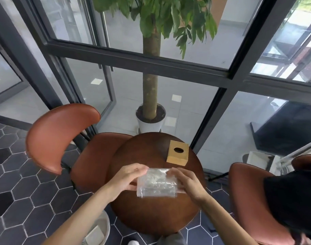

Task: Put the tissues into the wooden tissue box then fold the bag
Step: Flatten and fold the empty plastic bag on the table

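Observation:
A clear plastic bag (157,183) with white tissues inside is held just above the round wooden table (151,214). My left hand (129,175) grips the bag's left edge near its top. My right hand (185,181) holds the bag's right edge, fingers curled over the top corner. The wooden tissue box (177,152) stands on the table beyond the bag, at the far right, with its oval slot facing up and nothing showing in it.
A brown leather chair (62,138) stands left of the table, another (248,197) at the right with a dark garment (292,200) draped on it. A potted tree (150,119) sits behind the table by the glass wall. A white bin (99,227) is on the floor below.

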